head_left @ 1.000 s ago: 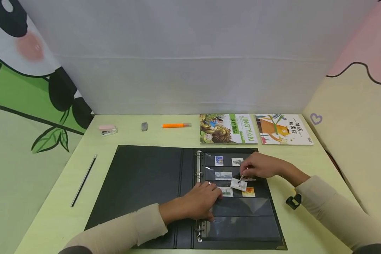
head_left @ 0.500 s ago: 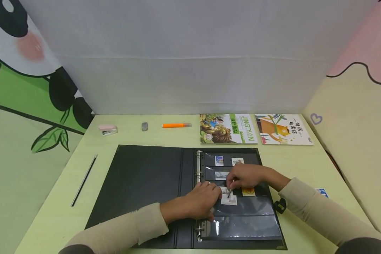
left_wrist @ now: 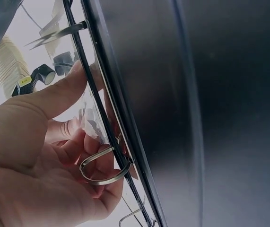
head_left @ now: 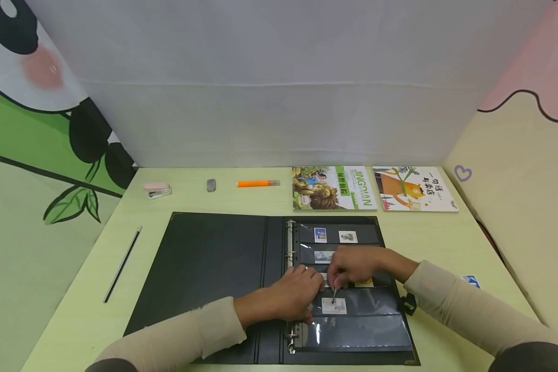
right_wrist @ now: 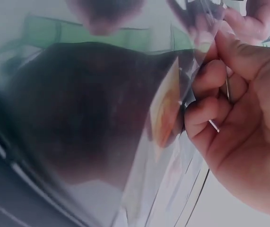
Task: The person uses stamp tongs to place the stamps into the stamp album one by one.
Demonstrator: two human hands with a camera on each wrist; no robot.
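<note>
Head cam: slim metal tweezers [head_left: 334, 295] on rect. stamp [head_left: 339, 307], glossy blk pg [head_left: 362, 333].

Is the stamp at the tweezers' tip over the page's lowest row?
No, the stamp lies one row above the lowest row.

wht stamp [head_left: 334, 306] | flat, 4th row, blk album [head_left: 218, 268] (open) | tweezers [head_left: 334, 295] tip-down
</note>
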